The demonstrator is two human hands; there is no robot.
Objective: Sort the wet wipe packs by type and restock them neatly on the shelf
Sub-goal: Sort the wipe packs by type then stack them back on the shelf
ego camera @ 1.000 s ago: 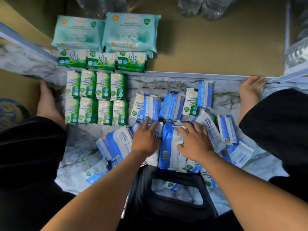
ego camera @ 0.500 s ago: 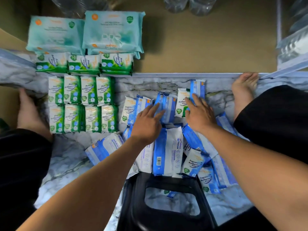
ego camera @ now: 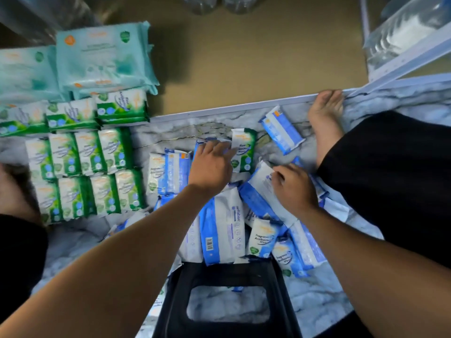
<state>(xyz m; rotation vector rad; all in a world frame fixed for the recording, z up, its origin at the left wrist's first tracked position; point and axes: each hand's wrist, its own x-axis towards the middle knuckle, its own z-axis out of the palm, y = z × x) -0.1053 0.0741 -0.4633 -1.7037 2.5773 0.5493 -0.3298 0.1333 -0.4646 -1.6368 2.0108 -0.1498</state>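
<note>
op: right hand [ego camera: 292, 191] has dropped back from the far row since half a second ago. the small blue pack [ego camera: 280, 130] it was on now lies tilted by the bare foot [ego camera: 324, 118], apart from the rest. left hand [ego camera: 211, 167] slid over toward the green-edged pack [ego camera: 244, 150].

reply: what's each hand doing?

op: right fingers are curled over the top edge of a crinkly blue-and-white pack [ego camera: 258, 191] in the loose pile, gripping it. left fingers lie stretched out, tips at the green-edged pack, wrapped round nothing i can see, though it's blurry.

reply: and the sorted ones?

op: glossy green packs [ego camera: 80, 174] stand in two tight rows on the marble-print floor [ego camera: 170, 132]. a third row lies flat at the shelf's front edge, with big soft teal packs [ego camera: 102, 57] behind on the brown shelf board [ego camera: 244, 57]. a black plastic piece [ego camera: 219, 275] with a rectangular cut-out sits nearest me.
</note>
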